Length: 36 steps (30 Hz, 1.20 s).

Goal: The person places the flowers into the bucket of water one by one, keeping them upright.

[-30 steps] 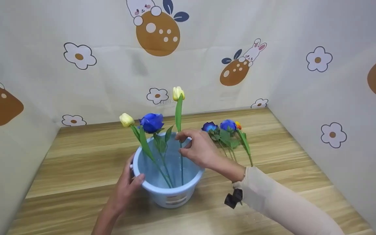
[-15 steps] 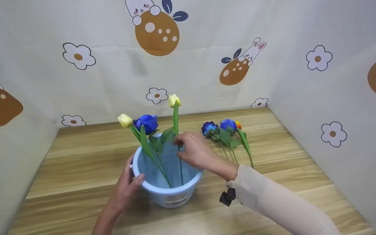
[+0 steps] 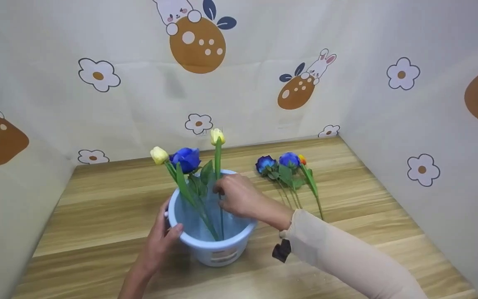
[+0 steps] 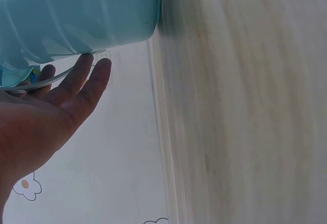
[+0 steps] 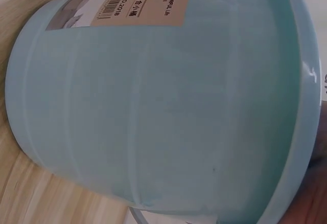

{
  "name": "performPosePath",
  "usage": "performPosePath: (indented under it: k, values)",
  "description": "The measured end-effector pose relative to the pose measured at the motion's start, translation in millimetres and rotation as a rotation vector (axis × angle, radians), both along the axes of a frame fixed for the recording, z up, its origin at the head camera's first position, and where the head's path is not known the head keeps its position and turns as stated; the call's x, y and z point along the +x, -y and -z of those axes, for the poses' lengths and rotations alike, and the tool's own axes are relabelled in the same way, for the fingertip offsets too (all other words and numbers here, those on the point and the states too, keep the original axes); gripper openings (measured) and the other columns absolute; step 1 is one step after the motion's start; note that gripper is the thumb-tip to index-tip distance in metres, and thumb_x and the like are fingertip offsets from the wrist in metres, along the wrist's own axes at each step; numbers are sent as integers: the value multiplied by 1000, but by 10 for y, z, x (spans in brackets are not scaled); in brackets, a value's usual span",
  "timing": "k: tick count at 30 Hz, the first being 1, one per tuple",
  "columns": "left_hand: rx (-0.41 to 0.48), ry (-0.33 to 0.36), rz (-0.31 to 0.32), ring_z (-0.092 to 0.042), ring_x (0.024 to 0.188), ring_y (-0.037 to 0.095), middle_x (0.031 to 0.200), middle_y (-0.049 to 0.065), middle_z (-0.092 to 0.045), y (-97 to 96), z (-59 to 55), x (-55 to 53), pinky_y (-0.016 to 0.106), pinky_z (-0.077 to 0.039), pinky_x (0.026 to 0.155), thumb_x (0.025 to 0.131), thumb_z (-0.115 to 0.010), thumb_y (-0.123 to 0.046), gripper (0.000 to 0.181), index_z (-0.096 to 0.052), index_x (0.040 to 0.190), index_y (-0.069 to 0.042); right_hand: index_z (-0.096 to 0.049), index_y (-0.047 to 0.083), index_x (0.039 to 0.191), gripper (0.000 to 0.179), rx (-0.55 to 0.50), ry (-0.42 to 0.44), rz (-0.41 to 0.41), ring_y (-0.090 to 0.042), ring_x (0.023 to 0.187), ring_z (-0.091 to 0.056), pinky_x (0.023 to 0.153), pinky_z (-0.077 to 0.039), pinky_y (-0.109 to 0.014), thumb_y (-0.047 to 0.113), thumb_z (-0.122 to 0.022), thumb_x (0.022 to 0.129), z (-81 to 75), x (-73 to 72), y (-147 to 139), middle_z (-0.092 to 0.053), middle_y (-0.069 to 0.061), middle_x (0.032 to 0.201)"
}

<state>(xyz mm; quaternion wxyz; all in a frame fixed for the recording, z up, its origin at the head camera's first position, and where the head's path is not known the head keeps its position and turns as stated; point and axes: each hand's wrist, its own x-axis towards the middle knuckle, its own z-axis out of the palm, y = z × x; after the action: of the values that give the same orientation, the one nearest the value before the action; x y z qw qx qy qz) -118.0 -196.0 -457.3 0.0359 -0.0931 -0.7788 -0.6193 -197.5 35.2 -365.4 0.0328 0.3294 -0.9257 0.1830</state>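
A light blue bucket (image 3: 202, 250) stands upright on the wooden tabletop. My left hand (image 3: 156, 241) grips its left side, thumb over the rim and fingers outside; the left wrist view shows the fingers (image 4: 84, 88) at the wall beside the handle. My right hand (image 3: 241, 197), over the bucket's right part, pinches the stem of a yellow tulip (image 3: 217, 138). That stem reaches down inside the bucket. Another yellow tulip (image 3: 159, 155) and a blue rose (image 3: 186, 160) lean left in the bucket. In the right wrist view the bucket wall (image 5: 153, 111) hides most of the right hand.
On the table right of the bucket lie a dark blue flower (image 3: 266, 164), a blue rose (image 3: 290, 160) and an orange tulip (image 3: 302, 160). A patterned cloth (image 3: 247, 91) walls the table at the back and both sides.
My right hand has moved left and slightly down, taking the held yellow tulip lower and closer to the other flowers. The blue rose has shifted slightly left. My left hand stays on the bucket.
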Motion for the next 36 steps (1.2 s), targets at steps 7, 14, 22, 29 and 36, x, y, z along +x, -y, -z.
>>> performPosePath:
  k: [7,14,22,29,36]
  values:
    - [10,13,6,-34,154,46,171,22,-26,8,-1,-2,62,-35,121,104,-52,-22,72,-21,168,-15,-81,5,110,24,100,-1,-43,-26,96,-74,84,-62,-39,11,-79,86,2,7,27,-80,-9,102]
    - [16,14,8,-36,153,45,171,20,-27,3,4,-5,61,-36,121,104,-53,-23,72,-21,169,-17,-79,6,118,29,127,64,-42,-25,103,-75,88,-63,-36,16,-79,91,-16,18,36,-80,-9,112]
    - [-4,0,-3,-41,150,44,170,21,-31,1,-9,1,58,-40,119,104,-53,-23,72,-23,168,-16,-75,3,123,34,40,79,-59,-29,106,-73,91,-62,-42,14,-78,91,-144,51,-99,-78,-14,115]
    - [7,-34,-5,-42,148,47,168,26,-32,-4,8,-3,59,-42,117,102,-53,-20,73,-22,168,-12,-76,2,122,33,-124,129,-43,-29,102,-75,85,-64,-42,11,-79,90,-192,17,-284,-79,-15,112]
    - [-2,13,-15,-38,152,46,170,23,-30,0,10,4,62,-38,120,104,-54,-24,73,-22,168,-15,-75,2,126,35,-315,236,-55,-26,102,-76,85,-65,-37,10,-77,92,-206,12,-400,-78,-13,120]
